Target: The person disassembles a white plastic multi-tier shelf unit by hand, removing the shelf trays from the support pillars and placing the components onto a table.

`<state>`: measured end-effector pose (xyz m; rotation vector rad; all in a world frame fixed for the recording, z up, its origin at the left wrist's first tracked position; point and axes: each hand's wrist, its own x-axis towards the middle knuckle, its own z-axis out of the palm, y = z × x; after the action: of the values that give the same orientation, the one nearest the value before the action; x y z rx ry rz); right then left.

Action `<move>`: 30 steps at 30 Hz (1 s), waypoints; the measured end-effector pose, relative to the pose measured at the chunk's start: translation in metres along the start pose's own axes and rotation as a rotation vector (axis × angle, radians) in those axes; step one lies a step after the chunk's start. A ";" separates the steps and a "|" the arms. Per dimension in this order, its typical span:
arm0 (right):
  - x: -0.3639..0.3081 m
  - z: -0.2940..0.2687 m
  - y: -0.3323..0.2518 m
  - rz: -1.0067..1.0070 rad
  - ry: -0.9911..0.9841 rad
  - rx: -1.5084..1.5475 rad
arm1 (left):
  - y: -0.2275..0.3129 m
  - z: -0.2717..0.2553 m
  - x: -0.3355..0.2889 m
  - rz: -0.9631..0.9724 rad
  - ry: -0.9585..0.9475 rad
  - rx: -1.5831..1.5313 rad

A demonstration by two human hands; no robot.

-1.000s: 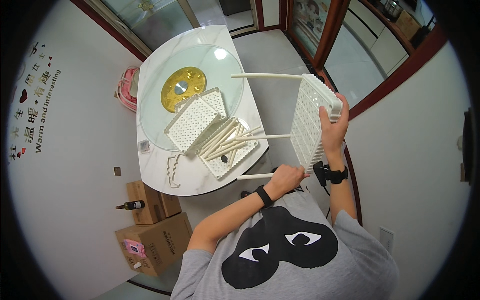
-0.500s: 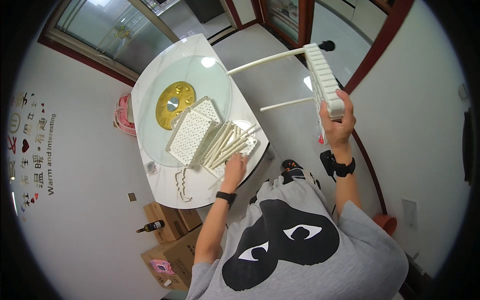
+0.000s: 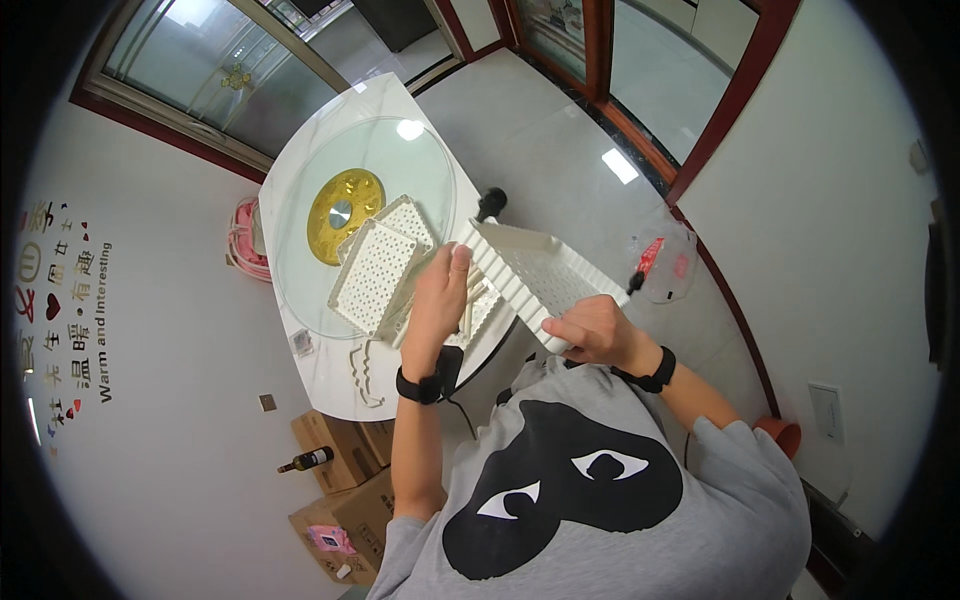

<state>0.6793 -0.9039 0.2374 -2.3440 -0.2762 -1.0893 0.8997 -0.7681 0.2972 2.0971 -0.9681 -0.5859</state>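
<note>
A white plastic rack basket [image 3: 545,265] with ribbed sides and a perforated bottom is tilted in front of me, off the table's near right edge. Black caster wheels [image 3: 491,204] show at its corners. My left hand [image 3: 435,300] is closed at its left corner, thumb up; the fingers' far side is hidden. My right hand [image 3: 597,332] grips the near right rim. Behind my left hand, loose cream tubes [image 3: 470,312] lie on a white perforated tray [image 3: 490,312], partly covered. Two more perforated trays [image 3: 375,275] lean together beside them.
The marble-look table [image 3: 320,385] carries a glass turntable [image 3: 300,230] with a gold centre [image 3: 360,190]. Thin cream clips [image 3: 362,375] and a small clear packet [image 3: 301,342] lie near its edge. Cardboard boxes [image 3: 335,450] with a bottle [image 3: 307,459] stand at left. A clear bag [image 3: 672,262] is on the floor.
My right hand has brought the basket down and left, turning it; its two long poles no longer show. My left hand has left the loose tubes and taken the basket's corner.
</note>
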 end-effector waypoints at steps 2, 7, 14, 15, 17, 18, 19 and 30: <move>-0.003 -0.003 -0.001 0.020 -0.057 0.045 | -0.022 0.002 0.006 0.023 -0.054 -0.253; 0.000 -0.021 -0.003 0.496 -0.165 0.228 | -0.040 0.000 -0.006 -0.162 -0.178 -0.678; 0.021 -0.038 -0.006 0.670 -0.438 0.147 | -0.028 0.027 -0.026 0.054 0.083 -0.280; 0.024 -0.034 -0.007 0.673 -0.439 0.148 | -0.022 0.033 -0.031 0.013 0.073 -0.225; 0.030 -0.024 -0.006 0.798 -0.503 0.100 | 0.011 0.038 -0.040 0.025 0.061 -0.040; 0.030 -0.016 -0.004 0.800 -0.503 0.098 | 0.011 0.046 -0.042 0.026 0.059 -0.042; 0.029 -0.005 -0.002 0.787 -0.404 0.111 | 0.007 0.054 -0.044 0.067 0.040 -0.003; 0.008 0.007 0.018 0.538 -0.234 0.196 | -0.005 0.075 -0.049 0.124 -0.095 -0.310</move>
<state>0.6958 -0.9154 0.2333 -2.1800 0.1566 -0.5081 0.8233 -0.7597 0.2516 1.7368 -0.9838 -0.7269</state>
